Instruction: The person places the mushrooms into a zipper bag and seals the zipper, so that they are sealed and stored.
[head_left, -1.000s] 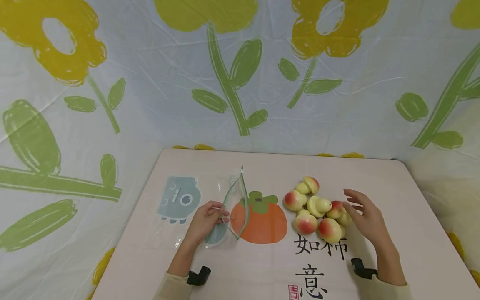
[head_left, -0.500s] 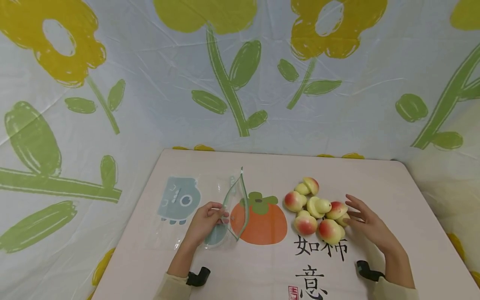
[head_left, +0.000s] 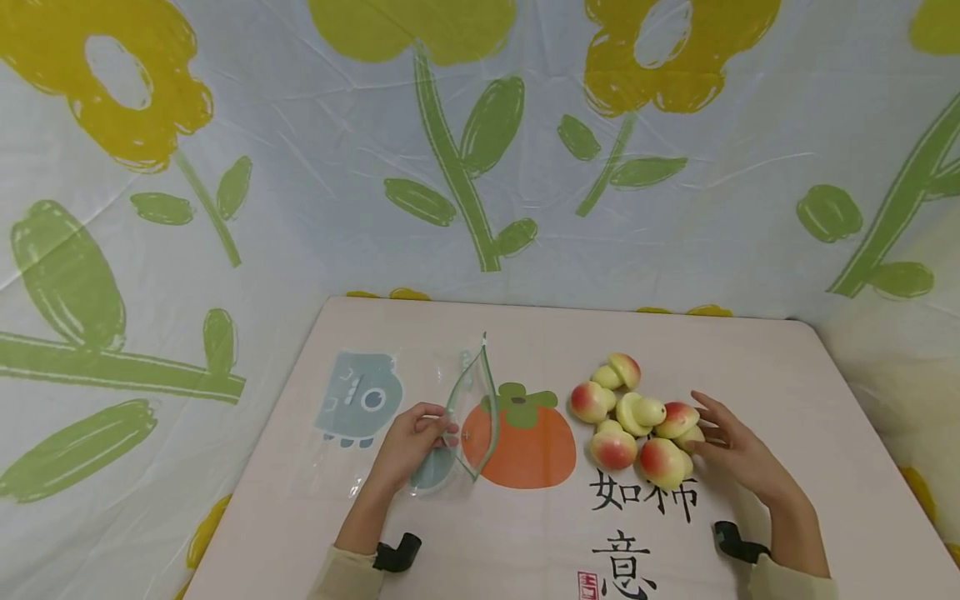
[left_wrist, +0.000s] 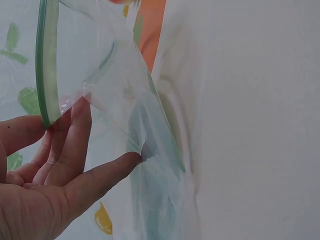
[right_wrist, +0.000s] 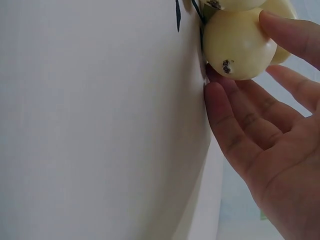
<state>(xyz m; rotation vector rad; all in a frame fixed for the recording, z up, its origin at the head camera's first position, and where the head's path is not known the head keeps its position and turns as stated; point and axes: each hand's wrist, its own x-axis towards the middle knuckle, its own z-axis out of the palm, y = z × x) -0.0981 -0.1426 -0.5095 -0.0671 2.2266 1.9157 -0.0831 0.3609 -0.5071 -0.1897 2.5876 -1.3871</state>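
At the left, my left hand (head_left: 408, 442) holds a clear zip bag (left_wrist: 160, 125) by its green-edged mouth, which gapes toward the right. In the left wrist view, one fingertip sits at the lower end of the green strip (left_wrist: 46, 65), and the thumb lies against the clear film. A cluster of several toy mushrooms (head_left: 637, 412), pale yellow with red-tinted caps, lies on the table at the right. My right hand (head_left: 742, 450) is round the rounded yellow end of the rightmost toy mushroom (right_wrist: 240, 45), thumb on one side and fingertips on the other.
The pale table mat (head_left: 555, 333) carries a printed orange persimmon (head_left: 528, 450), black characters (head_left: 622, 562) and a blue cartoon figure (head_left: 360, 400) seen through the bag. Flower-printed cloth (head_left: 315, 125) hangs behind and at both sides. Black wrist mounts (head_left: 397, 552) sit on both wrists.
My right hand has come lower and closer round the rightmost toy mushroom, mostly in the first half second. The left hand and the bag have stayed put.
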